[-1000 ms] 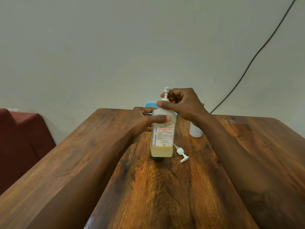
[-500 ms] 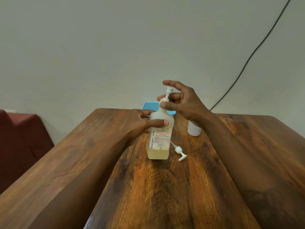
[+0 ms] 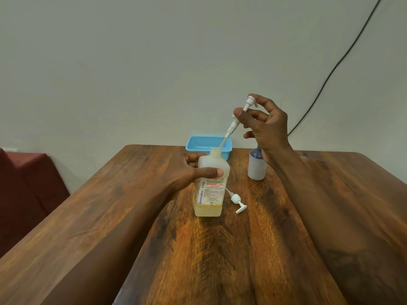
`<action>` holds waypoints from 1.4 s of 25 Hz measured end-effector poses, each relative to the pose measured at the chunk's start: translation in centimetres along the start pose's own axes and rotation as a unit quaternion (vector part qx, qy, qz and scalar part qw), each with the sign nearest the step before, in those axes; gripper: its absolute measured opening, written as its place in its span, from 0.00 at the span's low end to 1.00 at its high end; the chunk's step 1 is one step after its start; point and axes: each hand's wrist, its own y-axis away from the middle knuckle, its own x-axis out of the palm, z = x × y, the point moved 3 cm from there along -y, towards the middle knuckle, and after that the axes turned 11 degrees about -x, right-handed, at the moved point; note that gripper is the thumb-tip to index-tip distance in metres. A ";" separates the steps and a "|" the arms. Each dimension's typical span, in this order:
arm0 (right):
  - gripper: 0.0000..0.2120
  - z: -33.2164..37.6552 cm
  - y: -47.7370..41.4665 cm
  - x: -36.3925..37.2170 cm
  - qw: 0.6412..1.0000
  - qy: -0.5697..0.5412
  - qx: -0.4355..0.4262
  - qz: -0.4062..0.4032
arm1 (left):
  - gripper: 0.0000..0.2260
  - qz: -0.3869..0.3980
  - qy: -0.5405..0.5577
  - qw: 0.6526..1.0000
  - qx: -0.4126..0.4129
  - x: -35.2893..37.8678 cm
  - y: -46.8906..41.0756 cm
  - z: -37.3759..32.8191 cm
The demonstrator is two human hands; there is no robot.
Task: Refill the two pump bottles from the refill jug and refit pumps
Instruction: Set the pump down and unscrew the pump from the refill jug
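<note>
A translucent handrub bottle (image 3: 210,190) with a little yellow liquid at its bottom stands on the wooden table (image 3: 220,249). My left hand (image 3: 189,170) grips its shoulder. My right hand (image 3: 267,126) holds a white pump (image 3: 239,119) lifted up and tilted right, its dip tube still reaching into the bottle's neck. A second white pump (image 3: 237,200) lies on the table just right of the bottle. A small white bottle with a dark blue top (image 3: 256,165) stands behind, partly hidden by my right wrist.
A light blue mesh basket (image 3: 208,145) sits at the table's far edge against the wall. A black cable (image 3: 334,69) runs down the wall at the right. A dark red seat (image 3: 26,183) stands left of the table.
My right hand has pulled the pump up out of the bottle's neck and tilted it right. The left hand keeps its hold on the bottle, which has shifted slightly.
</note>
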 end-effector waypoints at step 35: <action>0.14 -14.0 6.2 -8.7 0.936 0.328 0.122 0.044 | 0.41 -0.075 -0.032 0.997 0.007 3.5 -0.3 1.8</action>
